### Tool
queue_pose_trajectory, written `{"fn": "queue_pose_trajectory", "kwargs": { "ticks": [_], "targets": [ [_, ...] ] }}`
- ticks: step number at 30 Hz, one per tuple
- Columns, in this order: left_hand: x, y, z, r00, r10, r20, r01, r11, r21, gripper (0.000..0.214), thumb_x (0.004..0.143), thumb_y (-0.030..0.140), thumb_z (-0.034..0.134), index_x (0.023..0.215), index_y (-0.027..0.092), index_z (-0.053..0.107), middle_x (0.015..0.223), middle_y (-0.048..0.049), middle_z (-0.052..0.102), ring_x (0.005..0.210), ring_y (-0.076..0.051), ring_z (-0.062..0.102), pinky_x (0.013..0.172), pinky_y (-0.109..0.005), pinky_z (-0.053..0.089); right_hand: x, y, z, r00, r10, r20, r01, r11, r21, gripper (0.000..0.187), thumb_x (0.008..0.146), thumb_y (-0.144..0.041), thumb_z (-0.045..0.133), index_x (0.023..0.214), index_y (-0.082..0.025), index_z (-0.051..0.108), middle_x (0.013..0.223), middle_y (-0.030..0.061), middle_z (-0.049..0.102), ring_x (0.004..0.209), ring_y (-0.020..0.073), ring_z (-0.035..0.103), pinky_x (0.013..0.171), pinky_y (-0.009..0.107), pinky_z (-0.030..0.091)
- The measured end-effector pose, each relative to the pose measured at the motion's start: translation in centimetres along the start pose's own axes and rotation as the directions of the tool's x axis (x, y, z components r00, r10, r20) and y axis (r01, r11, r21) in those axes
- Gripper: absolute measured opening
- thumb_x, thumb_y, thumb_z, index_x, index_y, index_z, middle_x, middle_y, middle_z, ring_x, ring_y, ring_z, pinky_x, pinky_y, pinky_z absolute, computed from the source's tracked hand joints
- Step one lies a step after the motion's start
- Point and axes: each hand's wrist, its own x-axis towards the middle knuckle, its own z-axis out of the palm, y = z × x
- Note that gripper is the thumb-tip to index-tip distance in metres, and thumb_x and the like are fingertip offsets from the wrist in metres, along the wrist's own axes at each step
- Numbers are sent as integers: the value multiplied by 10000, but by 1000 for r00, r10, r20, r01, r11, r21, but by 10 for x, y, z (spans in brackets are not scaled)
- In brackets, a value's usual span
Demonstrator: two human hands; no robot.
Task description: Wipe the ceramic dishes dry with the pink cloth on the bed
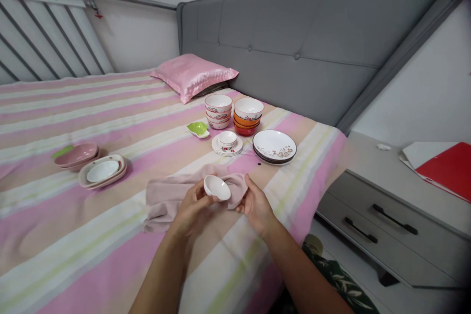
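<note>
My left hand (195, 206) grips a small white bowl (217, 188) by its side, tilted with its hollow toward me. A pinkish cloth (165, 201) lies rumpled on the bed behind it, and one end of it (237, 189) is pinched in my right hand (254, 206), close to the bowl's right rim. Just beyond the cloth is a short stack of small plates (237, 148) with small white bowls (227, 137) on top. To its right sits a pile of dark-rimmed plates (274, 144) with a floral print.
Two stacks of bowls, one white (218, 104) and one white over orange and red (248, 118), stand farther back beside a green leaf-shaped dish (198, 129). Pink dishes (76, 155) and oval dishes (119, 169) lie at left. A pink pillow (193, 74) rests against the headboard (272, 34); a nightstand (390, 191) is at right.
</note>
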Motion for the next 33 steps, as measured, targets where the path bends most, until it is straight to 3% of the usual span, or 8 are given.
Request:
{"fn": "queue_pose_trajectory", "kwargs": {
  "ticks": [5, 8, 12, 18, 22, 25, 28, 33],
  "targets": [
    [1, -6, 1, 988, -155, 6, 154, 973, -173, 401, 650, 198, 569, 1038, 117, 630, 925, -78, 685, 880, -220, 612, 808, -326, 455, 5, 7, -5, 988, -98, -123, 77, 983, -167, 418, 736, -491, 576, 1007, -173, 593, 855, 50, 663, 631, 145, 576, 446, 202, 384],
    [1, -7, 4, 983, -183, -34, 170, 956, -239, 360, 655, 203, 546, 988, 107, 644, 900, -75, 691, 861, -214, 623, 778, -310, 478, 10, 11, -10, 955, -235, -184, 184, 949, -258, 360, 718, -450, 591, 940, -167, 611, 861, 55, 676, 743, 195, 618, 557, 264, 467],
    [0, -4, 10, 969, -233, -79, 191, 915, -356, 325, 652, 190, 528, 943, 93, 638, 892, -88, 689, 834, -219, 635, 739, -334, 524, 12, 12, -13, 903, -369, -220, 292, 902, -318, 313, 735, -444, 559, 851, -156, 602, 775, 43, 666, 734, 193, 621, 636, 286, 482],
    [-3, 10, 15, 959, -264, -101, 184, 854, -487, 337, 660, 167, 474, 960, 82, 601, 937, -127, 681, 822, -245, 640, 653, -376, 568, 11, 9, -13, 794, -530, -300, 455, 843, -287, 299, 797, -463, 498, 924, -201, 564, 930, 44, 646, 892, 190, 605, 806, 315, 473],
    [-5, 17, 18, 945, -323, -44, 247, 798, -550, 427, 690, 226, 441, 1066, 67, 568, 891, -139, 680, 831, -270, 645, 674, -408, 561, 11, -1, -18, 712, -511, -482, 486, 854, -188, 299, 784, -468, 502, 925, -206, 532, 974, 64, 633, 908, 200, 611, 787, 332, 497],
    [-5, 17, 21, 957, -285, -55, 203, 793, -574, 366, 709, 235, 449, 1016, 80, 573, 849, -125, 676, 810, -265, 651, 683, -403, 556, 10, -8, -20, 681, -503, -532, 519, 844, -133, 297, 768, -455, 530, 930, -206, 531, 970, 65, 636, 874, 195, 621, 751, 324, 513],
    [-4, 12, 24, 955, -265, -131, 145, 804, -577, 212, 727, 208, 479, 895, 118, 573, 789, -79, 668, 753, -226, 655, 666, -357, 556, 8, -9, -16, 706, -535, -464, 534, 833, -146, 325, 746, -423, 578, 980, -198, 549, 947, 54, 647, 843, 190, 623, 718, 312, 514],
    [-1, 6, 27, 922, -255, -290, 54, 829, -557, 67, 755, 165, 523, 786, 144, 578, 713, -12, 647, 635, -143, 631, 619, -263, 543, 2, 3, -5, 835, -514, -197, 476, 854, -210, 344, 748, -428, 600, 962, -159, 597, 833, 43, 666, 756, 177, 626, 644, 270, 499]
  ]
}}
